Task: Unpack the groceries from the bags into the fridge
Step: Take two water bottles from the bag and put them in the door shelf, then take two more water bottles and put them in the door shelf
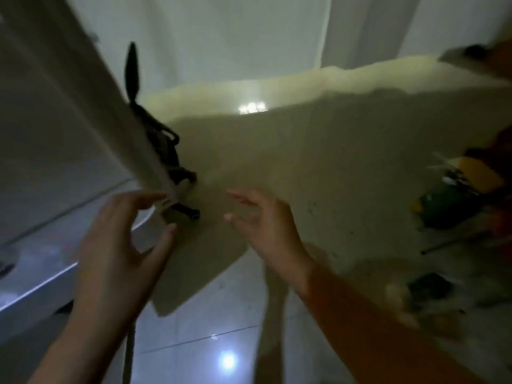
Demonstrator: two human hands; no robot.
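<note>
Big beige tabletop (pixel 318 173) fills my view, white fridge door (pixel 50 112) swinging at nine o'clock, glossy tiled floor (pixel 216 328) below. Out at three o'clock on the table sit the groceries (pixel 457 198), blurred: something green and yellow in crinkly clear plastic, the bag itself too smeared to make out. I reckon that lot is light, soft and slippery, so I'd take it by the gathered plastic neck, not the body. A black cord tangle (pixel 166 151) hangs by the door edge. My left hand (pixel 116 245) is spread, fingers loose, holding nothing; my right hand (pixel 266 225) likewise, fingers splayed over the table edge.
</note>
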